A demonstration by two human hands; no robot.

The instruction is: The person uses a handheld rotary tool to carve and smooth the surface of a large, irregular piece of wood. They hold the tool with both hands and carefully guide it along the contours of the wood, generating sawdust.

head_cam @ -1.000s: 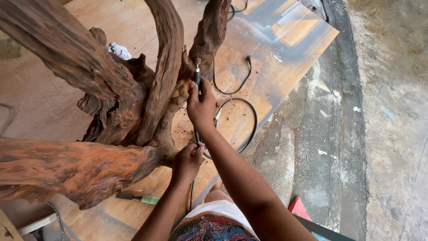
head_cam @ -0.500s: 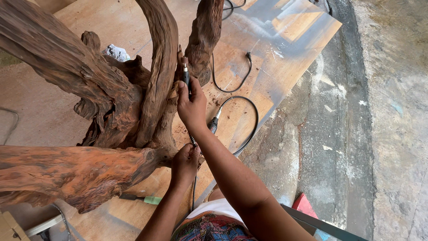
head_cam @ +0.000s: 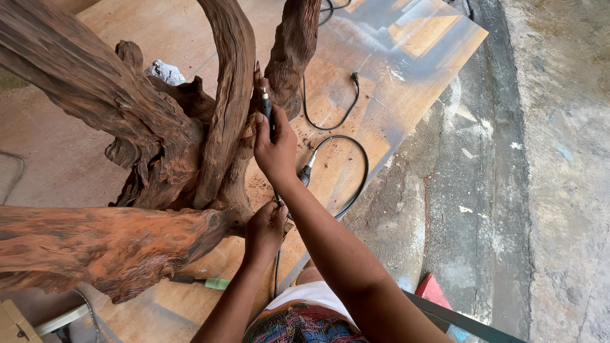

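While my right hand [head_cam: 274, 147] is wrapped tight around the rotary tool handpiece [head_cam: 265, 109], its tip is pressed up against the driftwood root sculpture [head_cam: 159, 146], right where the curved middle branch meets the trunk. Left hand [head_cam: 265, 227] sits lower, closed w/ fingers pinching the flex shaft cable [head_cam: 346, 190] just below the root's base, touching the wood. Hands are apart, one above the other. Cable loops out to the right of the root over the plywood sheet [head_cam: 394, 95] everything stands on. Crumpled white rag [head_cam: 164, 71] lies behind the root, green-handled tool [head_cam: 213, 282] on the board under its big lower limb. Concrete floor [head_cam: 540, 190] off to the right of the root, past the board's edge.
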